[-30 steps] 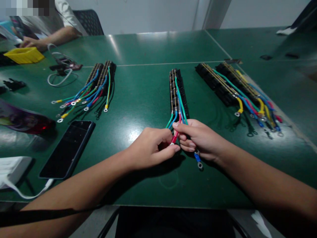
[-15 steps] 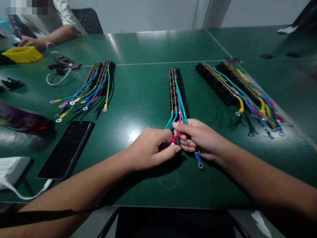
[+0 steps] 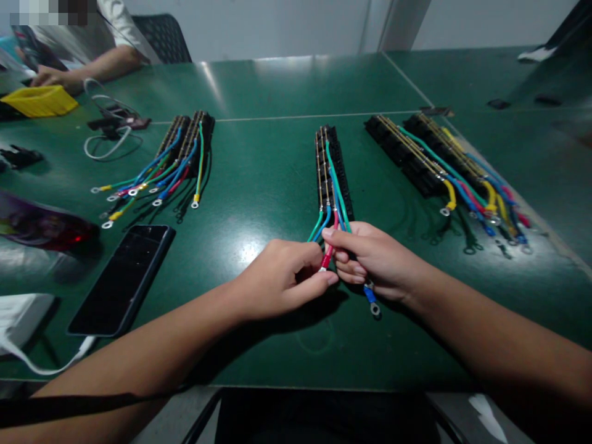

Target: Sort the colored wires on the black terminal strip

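Note:
A black terminal strip [image 3: 325,166] with brass-coloured rails lies on the green table, its green, blue and red wires running toward me. My left hand [image 3: 296,274] grips the end of the red wire [image 3: 326,258], its thumb and index finger at the lug. Close on the right, my right hand [image 3: 365,256] is closed around several wires, with its thumb on the red one. Below its fingers hangs a blue-sleeved ring terminal [image 3: 372,300]. The other wire ends are hidden by my hands.
Wired strips lie at the left [image 3: 189,139] and right [image 3: 407,151]. A phone [image 3: 123,280], a white charger [image 3: 25,314], a bottle [image 3: 41,222] and a yellow bin [image 3: 41,102] are on the left. A person's arm [image 3: 99,66] rests at the far left.

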Action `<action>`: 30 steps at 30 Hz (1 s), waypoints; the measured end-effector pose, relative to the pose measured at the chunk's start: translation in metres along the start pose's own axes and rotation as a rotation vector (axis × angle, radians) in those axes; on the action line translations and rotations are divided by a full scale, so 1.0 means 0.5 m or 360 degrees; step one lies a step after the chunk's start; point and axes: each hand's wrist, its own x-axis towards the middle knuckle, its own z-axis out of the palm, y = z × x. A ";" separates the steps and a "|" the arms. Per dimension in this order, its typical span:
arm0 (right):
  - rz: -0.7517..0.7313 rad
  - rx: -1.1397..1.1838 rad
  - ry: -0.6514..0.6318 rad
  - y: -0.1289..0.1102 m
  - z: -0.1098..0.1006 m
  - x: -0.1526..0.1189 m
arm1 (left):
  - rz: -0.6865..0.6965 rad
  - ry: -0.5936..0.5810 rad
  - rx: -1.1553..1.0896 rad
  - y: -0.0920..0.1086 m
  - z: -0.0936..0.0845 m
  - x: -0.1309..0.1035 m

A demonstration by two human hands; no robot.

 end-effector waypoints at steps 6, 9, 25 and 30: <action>-0.0003 -0.0001 0.0005 0.001 -0.002 0.001 | 0.0036 -0.0021 0.0028 0.000 0.000 0.004; 0.0005 -0.0009 0.0021 0.000 -0.001 0.000 | 0.0046 -0.0020 0.0039 0.000 0.000 0.004; -0.0015 -0.0032 0.0020 0.001 0.002 -0.001 | 0.0030 -0.0039 0.0044 0.001 0.001 0.004; -0.0019 -0.0045 0.0027 0.000 0.001 -0.001 | 0.0024 -0.0057 0.0071 -0.001 0.003 0.003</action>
